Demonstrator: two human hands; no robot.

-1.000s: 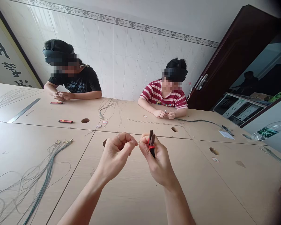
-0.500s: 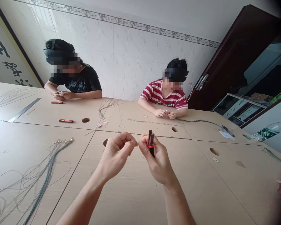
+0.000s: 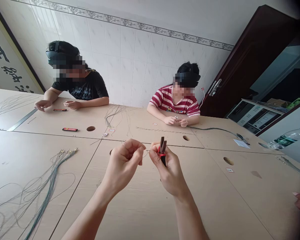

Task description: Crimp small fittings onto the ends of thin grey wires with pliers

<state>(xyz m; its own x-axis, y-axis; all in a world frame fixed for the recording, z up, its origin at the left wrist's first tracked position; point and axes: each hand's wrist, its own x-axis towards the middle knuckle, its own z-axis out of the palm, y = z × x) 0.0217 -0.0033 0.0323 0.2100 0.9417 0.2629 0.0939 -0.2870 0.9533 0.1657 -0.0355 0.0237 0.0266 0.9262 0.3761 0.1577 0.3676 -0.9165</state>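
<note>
My right hand (image 3: 168, 170) is wrapped round a pair of pliers (image 3: 162, 151) with red and black handles, its jaws pointing up and slightly apart. The thumb and forefinger of that same hand also pinch a tiny end of thin cord (image 3: 147, 151). Facing it across a small gap, my left hand (image 3: 126, 161) is closed in a pinch, and the cord curves toward its fingertips. What lies inside the left fingers is mostly hidden. Both hands are held above the table (image 3: 140, 206).
A bundle of grey-green cords (image 3: 51, 186) with metal ends lies at left. Across the table sit two people; one has a hand (image 3: 43, 105) by a steel ruler (image 3: 22, 120). Red-and-black packs (image 3: 70, 129), cable holes (image 3: 228, 161) and a plastic bottle (image 3: 288, 138) are also about.
My hands have drawn slightly apart, with a curve of cord now showing between them. The pliers tilted a little. The person at left has separated their hands, one reaching toward the ruler.
</note>
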